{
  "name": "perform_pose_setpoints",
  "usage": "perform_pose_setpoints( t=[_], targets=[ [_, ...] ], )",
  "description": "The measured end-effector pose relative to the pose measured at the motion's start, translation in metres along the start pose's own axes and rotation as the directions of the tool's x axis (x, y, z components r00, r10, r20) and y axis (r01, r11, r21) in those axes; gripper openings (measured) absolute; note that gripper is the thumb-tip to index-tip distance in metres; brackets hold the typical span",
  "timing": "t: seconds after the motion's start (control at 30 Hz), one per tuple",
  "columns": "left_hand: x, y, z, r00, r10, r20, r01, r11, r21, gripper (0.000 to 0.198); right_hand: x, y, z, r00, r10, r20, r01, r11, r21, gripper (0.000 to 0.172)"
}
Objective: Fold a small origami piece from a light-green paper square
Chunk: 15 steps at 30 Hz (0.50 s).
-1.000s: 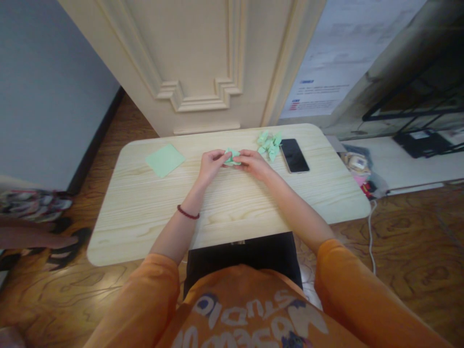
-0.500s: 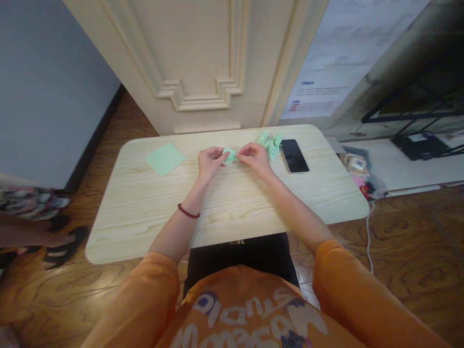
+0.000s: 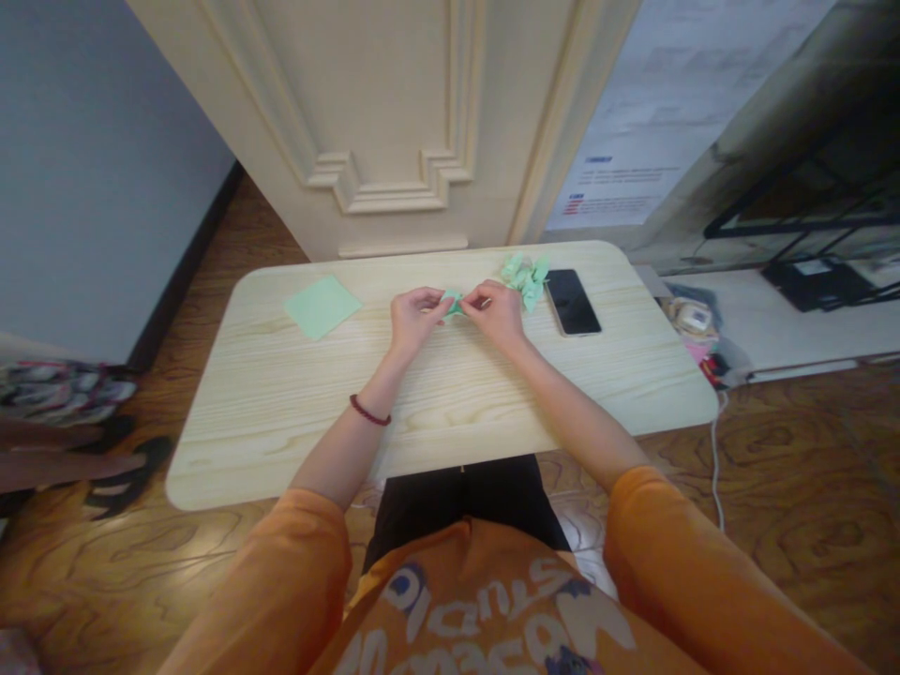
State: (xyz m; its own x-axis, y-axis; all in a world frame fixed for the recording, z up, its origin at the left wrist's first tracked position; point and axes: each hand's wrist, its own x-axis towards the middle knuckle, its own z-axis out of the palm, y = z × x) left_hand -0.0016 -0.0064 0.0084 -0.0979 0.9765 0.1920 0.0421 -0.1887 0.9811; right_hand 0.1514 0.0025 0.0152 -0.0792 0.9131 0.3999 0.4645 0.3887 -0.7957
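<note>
A small folded piece of green paper [image 3: 452, 302] is pinched between my two hands above the table's far half. My left hand [image 3: 416, 317] grips its left side with thumb and fingers. On its right side, the fingertips of my right hand [image 3: 498, 311] are closed on it. My fingers cover much of the paper, so its exact shape is hard to make out. Just beyond my right hand lies a heap of folded green paper pieces [image 3: 526, 277]. A flat square sheet of green paper [image 3: 323, 307] rests to the left of my left hand.
A dark-screened phone [image 3: 573, 302] lies right of the heap on the pale wooden table [image 3: 281, 412]. A cream panelled door [image 3: 394, 103] rises behind the table. Another person's sandalled feet [image 3: 127, 473] are on the floor at left. A white cable [image 3: 715, 469] hangs at right.
Both hands have shifted slightly right and closer together around the folded paper, which now shows less of itself. The sheet, heap and phone stay in place on the table.
</note>
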Motion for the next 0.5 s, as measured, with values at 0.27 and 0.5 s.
perform_pose_setpoints(
  t=[0.27,0.5],
  targets=[
    [0.0021,-0.002,-0.0015,0.999,-0.045,-0.009,0.045,0.999,-0.01,0.041,-0.0063,-0.0004,0.0023,0.987,-0.156,0.042,0.159,0.985,-0.072,0.014],
    [0.0019,-0.0028,-0.002,0.998,-0.063,0.011,0.063,0.998,-0.027,0.046,-0.0077,0.0036,0.0049,0.97,-0.243,0.031,0.245,0.965,-0.089,0.012]
  ],
)
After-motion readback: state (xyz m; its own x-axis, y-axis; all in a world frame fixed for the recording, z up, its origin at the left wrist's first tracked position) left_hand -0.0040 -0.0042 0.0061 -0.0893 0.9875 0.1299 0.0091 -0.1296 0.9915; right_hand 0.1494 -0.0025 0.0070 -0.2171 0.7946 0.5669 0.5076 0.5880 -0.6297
